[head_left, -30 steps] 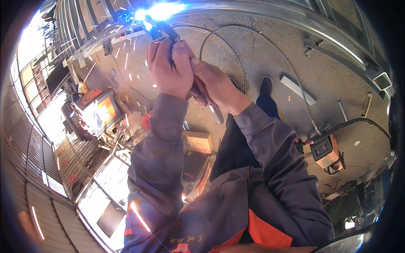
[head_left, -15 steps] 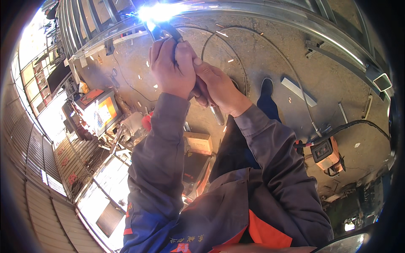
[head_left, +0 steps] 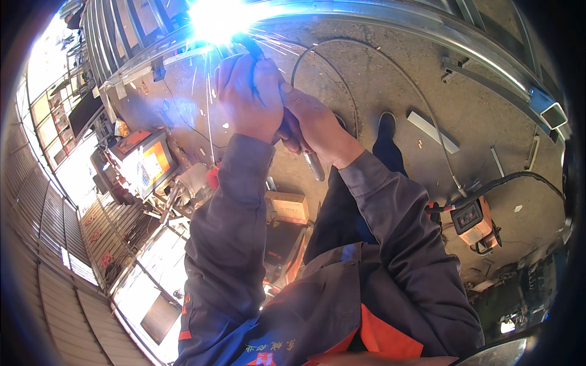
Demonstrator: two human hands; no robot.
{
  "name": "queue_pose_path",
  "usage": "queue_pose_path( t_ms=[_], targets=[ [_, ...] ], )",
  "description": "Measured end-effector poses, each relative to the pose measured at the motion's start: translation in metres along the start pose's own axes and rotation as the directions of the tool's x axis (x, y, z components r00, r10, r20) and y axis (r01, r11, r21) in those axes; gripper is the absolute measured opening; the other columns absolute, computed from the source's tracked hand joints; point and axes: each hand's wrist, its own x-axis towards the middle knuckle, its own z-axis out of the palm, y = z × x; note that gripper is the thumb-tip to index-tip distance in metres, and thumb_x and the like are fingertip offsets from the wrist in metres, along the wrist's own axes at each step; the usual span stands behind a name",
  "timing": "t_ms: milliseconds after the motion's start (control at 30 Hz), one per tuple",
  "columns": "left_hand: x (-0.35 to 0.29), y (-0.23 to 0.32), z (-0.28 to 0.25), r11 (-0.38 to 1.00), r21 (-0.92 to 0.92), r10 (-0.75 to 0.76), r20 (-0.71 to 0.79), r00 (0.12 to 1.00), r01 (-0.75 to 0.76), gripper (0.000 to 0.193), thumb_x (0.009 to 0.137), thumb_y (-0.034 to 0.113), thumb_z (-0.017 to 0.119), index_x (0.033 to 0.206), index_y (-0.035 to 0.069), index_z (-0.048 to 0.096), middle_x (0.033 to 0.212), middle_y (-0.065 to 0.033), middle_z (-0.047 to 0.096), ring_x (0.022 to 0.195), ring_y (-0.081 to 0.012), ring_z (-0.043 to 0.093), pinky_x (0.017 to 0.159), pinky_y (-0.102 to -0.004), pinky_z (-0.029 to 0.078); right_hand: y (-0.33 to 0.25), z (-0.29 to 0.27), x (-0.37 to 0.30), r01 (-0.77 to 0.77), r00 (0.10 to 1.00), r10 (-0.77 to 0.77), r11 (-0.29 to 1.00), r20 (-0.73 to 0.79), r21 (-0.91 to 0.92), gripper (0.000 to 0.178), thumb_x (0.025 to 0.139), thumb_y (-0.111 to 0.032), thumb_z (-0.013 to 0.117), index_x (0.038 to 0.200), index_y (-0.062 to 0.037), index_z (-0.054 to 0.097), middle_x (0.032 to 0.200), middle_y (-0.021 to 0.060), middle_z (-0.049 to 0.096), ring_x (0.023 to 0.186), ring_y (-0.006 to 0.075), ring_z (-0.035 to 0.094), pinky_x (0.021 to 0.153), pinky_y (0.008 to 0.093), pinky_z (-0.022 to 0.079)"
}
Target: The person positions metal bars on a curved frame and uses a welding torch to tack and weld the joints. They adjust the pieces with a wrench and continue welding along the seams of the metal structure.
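Note:
A welding torch [head_left: 312,165] runs through both my hands, its ribbed cable end sticking out below them and its dark neck reaching up into a bright arc. My left hand [head_left: 247,97] is wrapped round the front of the torch, close under the arc. Just behind it my right hand [head_left: 320,128] grips the handle, its thumb against my left hand. Glare from the arc hides the torch tip and the joint on the steel frame [head_left: 366,11], a row of metal bars and tubes across the top. Sparks fly down past my left hand.
An orange machine [head_left: 473,226] sits on the floor at right beside a thick black cable [head_left: 519,177]. A thin hose [head_left: 421,91] loops over the concrete. A flat metal strip [head_left: 432,132] lies near my shoe. A cardboard box [head_left: 287,207] and cluttered equipment [head_left: 143,165] stand at left.
The arc has grown brighter and wider, with longer spark trails falling beside my left hand. Both hands keep almost the same place and grip on the torch.

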Motion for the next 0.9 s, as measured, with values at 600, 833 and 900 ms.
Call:
queue_pose_path(
  t_ms=[600,833,900],
  targets=[
    [-0.005,-0.01,-0.002,0.998,0.06,0.016,0.039,0.999,-0.018,0.024,0.093,0.022,0.06,0.095,0.0,0.069,0.094,-0.016,0.065,0.088,-0.0362,0.06,0.081,-0.0461,0.049,-0.002,0.0,-0.002,0.01,1.0,-0.009,0.997,0.011,-0.079,0.058,0.108,-0.059,0.043,0.095,-0.0054,0.06,0.065,0.0048,0.059,0.047,0.0103,0.049,0.042,0.0264,0.038],
    [-0.006,-0.008,0.0,0.993,0.117,0.021,0.039,0.999,-0.025,0.026,0.093,0.022,0.06,0.093,0.0,0.071,0.092,-0.0165,0.066,0.088,-0.0362,0.06,0.082,-0.0467,0.049,-0.004,0.001,-0.001,-0.001,1.0,-0.001,0.993,-0.021,-0.121,0.065,0.104,-0.067,0.045,0.093,-0.005,0.061,0.063,0.0047,0.056,0.046,0.0107,0.049,0.041,0.0267,0.038],
    [-0.002,-0.014,-0.001,0.989,0.122,0.075,0.062,0.995,-0.082,0.026,0.093,0.023,0.06,0.094,-0.001,0.07,0.093,-0.0167,0.066,0.088,-0.0365,0.06,0.082,-0.0468,0.049,-0.003,0.002,-0.002,-0.004,0.999,0.001,0.996,-0.033,-0.087,0.066,0.104,-0.068,0.045,0.092,-0.0048,0.061,0.063,0.0048,0.057,0.046,0.011,0.049,0.041,0.0267,0.038]
  ],
)
